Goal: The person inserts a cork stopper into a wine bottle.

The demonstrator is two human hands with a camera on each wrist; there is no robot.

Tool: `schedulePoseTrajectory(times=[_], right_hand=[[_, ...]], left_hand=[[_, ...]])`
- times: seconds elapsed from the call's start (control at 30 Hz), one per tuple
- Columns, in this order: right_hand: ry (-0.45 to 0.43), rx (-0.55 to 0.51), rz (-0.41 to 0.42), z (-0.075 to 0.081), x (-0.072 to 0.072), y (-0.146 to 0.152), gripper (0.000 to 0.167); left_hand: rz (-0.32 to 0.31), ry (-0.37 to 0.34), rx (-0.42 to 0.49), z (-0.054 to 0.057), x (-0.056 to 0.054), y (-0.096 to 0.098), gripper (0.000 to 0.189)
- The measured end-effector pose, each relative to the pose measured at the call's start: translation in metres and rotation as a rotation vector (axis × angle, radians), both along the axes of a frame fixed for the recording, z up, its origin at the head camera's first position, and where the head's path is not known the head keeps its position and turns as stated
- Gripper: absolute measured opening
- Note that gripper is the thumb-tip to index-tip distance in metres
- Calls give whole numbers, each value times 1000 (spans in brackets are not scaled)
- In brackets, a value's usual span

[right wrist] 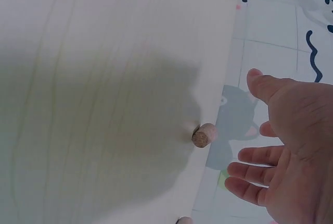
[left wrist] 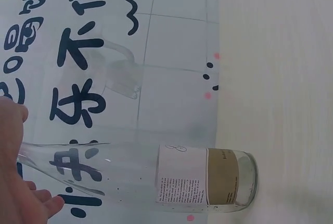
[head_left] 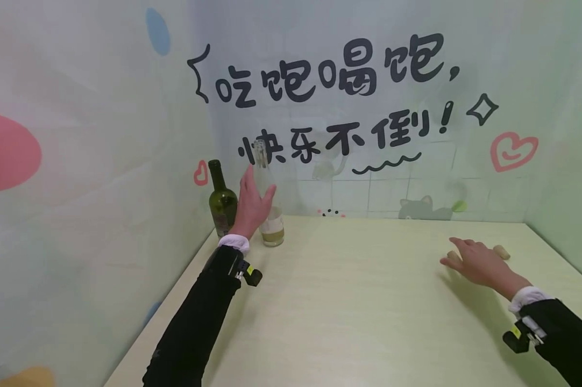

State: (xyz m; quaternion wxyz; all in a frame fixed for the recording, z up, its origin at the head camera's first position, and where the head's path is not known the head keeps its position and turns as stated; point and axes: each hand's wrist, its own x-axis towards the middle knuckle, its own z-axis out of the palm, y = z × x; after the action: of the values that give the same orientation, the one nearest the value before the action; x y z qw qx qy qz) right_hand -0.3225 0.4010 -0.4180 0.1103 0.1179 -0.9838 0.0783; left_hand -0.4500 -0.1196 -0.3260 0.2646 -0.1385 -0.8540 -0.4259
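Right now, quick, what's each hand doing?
Left hand: open, by the clear bottle; can't tell if touching.
Right hand: open, holding nothing, near the corks.

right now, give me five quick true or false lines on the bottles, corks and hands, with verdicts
1. In the head view, the green bottle is left of the clear bottle. True.
2. Two corks are on the table. True.
3. The clear bottle lies on its side. False: it stands upright.
4. The left hand is nearer the bottles than the right hand is. True.
5. The right hand holds a cork. False: it is open and holds nothing.
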Motion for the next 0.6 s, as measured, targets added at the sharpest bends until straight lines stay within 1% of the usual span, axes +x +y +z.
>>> schedulePoseTrajectory(times=[0.17,0.3,0.47,0.6], right_hand=[[-21,-11,-11,0,-6,6,66],[-28,-8,-21,-1,-12,10,64],[-48,0,-50,-4,-20,14,63],[-66,-9,-70,-4,-26,15,64]], left_hand=[[3,-36,49,5,-10,3,86],[12,-64,104,6,-17,6,86],[37,-94,169,7,-24,11,85],[55,-128,199,6,-32,13,85]])
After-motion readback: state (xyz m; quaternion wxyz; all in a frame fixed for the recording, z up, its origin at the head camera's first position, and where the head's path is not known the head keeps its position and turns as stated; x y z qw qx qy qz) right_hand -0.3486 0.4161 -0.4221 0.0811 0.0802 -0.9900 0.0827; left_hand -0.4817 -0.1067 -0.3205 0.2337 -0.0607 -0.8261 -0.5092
